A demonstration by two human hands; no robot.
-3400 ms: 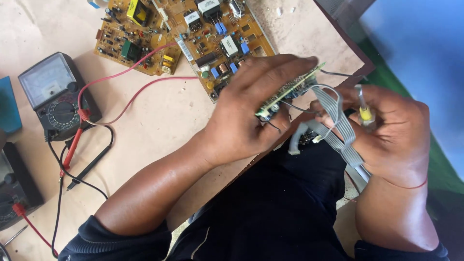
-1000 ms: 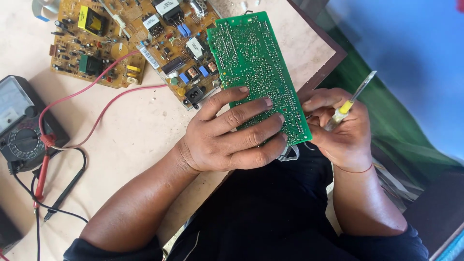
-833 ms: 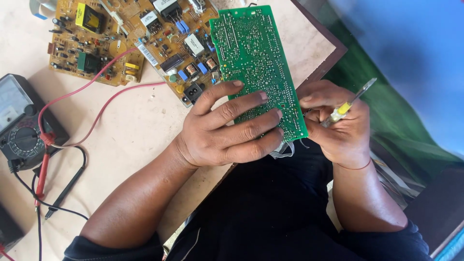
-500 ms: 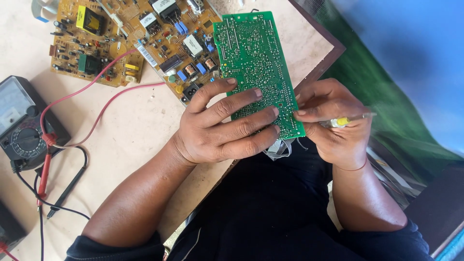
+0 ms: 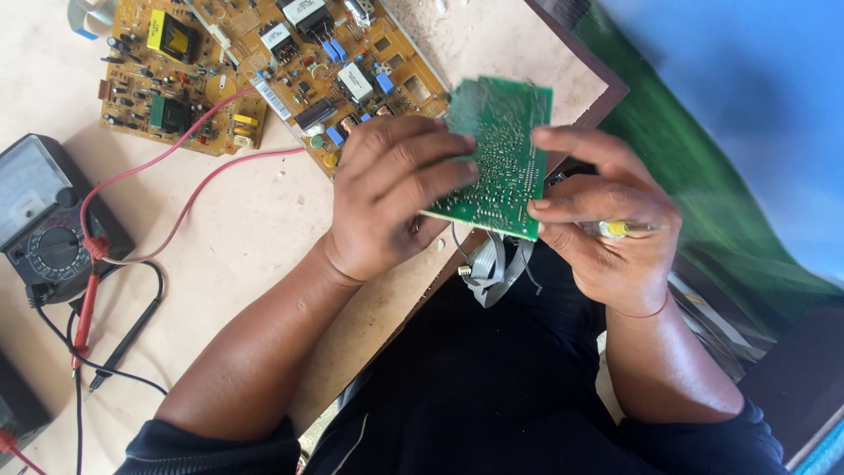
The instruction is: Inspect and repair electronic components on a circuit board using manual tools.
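A green circuit board [image 5: 501, 149] is held solder side up between both hands, over the table's near edge. My left hand [image 5: 391, 198] grips its left side with fingers spread across the top. My right hand [image 5: 607, 220] pinches the board's right edge with thumb and fingers and also keeps a small screwdriver with a yellow handle [image 5: 620, 229] tucked in its palm. Grey ribbon cables [image 5: 497, 268] hang down from under the board toward my lap.
A large yellow-brown circuit board [image 5: 264, 62] with many components lies at the back of the table [image 5: 237, 237]. An analog multimeter [image 5: 44, 220] sits at the left, with red and black probes [image 5: 88, 308] and leads across the tabletop. Green cloth lies to the right.
The green board has tilted and come nearer, now looking shorter. My right hand has shifted from beside the board to pinching its right edge, and the screwdriver has swung from angled up to level.
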